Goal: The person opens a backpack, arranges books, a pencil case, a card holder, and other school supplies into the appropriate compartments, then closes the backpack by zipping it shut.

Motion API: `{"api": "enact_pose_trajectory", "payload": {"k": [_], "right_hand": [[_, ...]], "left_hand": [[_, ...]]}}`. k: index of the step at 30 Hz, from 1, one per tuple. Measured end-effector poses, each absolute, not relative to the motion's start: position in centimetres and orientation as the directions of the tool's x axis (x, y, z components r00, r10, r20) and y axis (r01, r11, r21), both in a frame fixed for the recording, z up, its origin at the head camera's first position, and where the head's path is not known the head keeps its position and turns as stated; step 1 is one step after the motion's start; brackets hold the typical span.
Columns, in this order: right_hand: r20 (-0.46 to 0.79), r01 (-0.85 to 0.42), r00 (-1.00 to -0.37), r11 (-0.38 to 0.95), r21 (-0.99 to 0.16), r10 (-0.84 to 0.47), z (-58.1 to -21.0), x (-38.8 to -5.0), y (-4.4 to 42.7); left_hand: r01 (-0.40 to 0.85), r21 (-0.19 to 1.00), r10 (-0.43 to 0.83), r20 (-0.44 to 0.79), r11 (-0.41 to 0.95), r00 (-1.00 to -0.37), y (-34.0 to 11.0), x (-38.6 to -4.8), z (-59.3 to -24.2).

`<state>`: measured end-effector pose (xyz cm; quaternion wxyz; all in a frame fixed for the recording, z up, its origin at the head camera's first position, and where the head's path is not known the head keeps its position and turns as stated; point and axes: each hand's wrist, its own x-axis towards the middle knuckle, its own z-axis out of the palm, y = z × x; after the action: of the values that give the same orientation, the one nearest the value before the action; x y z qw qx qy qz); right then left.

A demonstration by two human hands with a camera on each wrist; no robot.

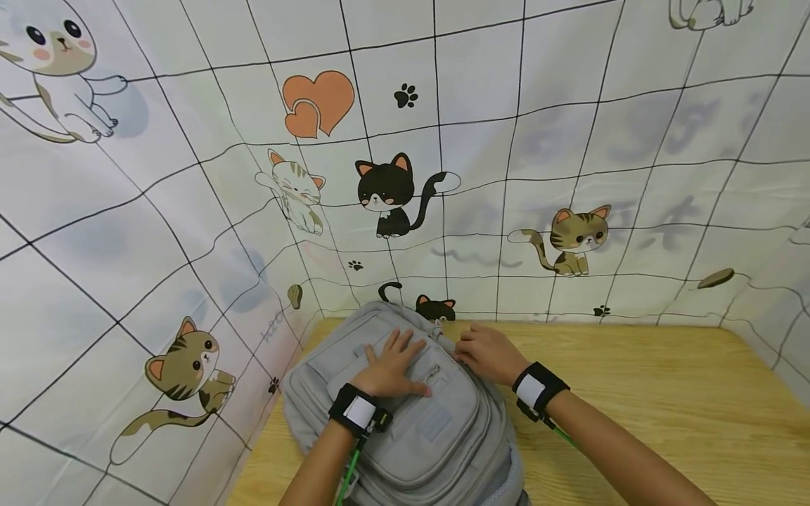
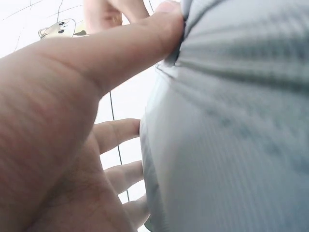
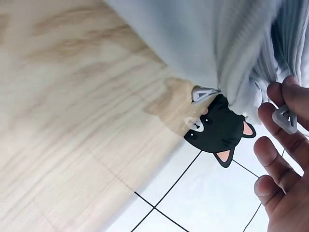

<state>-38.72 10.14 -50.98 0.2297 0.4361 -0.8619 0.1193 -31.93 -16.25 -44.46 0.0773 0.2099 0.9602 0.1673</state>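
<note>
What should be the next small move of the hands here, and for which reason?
Probably the right hand should slide the zipper pull gently along its zipper. That hand appears to pinch it at the edge of the gray backpack, while the left hand rests spread on the front and could steady the bag.

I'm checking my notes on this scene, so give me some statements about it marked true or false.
1. The left hand rests with spread fingers on the grey fabric backpack. True.
2. Both hands lie flat on the backpack. False: the right hand is at its edge, a pale grey triangular zipper pull at its fingers.
3. The backpack rests on a light wood-grained table. True.
4. Both wrists are bare. False: each wears a black wristband.
5. Cats decorate the white gridded wall covering. True.
</note>
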Motion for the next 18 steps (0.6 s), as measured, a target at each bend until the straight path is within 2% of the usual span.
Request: {"api": "enact_pose_trajectory", "payload": {"k": [5, 12, 18], "right_hand": [[0.51, -0.797, -0.497, 0.601, 0.05, -0.702, -51.3, -37.8, 11.1], [0.47, -0.782, -0.542, 0.623, 0.02, -0.696, -51.9, -36.4, 11.9], [0.472, -0.779, -0.546, 0.626, 0.017, -0.692, -52.2, -35.1, 12.7]], "left_hand": [[0.373, 0.337, 0.42, -0.076, 0.864, -0.904, -15.9, -32.2, -44.6], [0.372, 0.335, 0.42, -0.083, 0.866, -0.904, -15.8, -32.2, -44.7], [0.371, 0.332, 0.418, -0.081, 0.867, -0.905, -15.8, -32.0, -44.5]]}}
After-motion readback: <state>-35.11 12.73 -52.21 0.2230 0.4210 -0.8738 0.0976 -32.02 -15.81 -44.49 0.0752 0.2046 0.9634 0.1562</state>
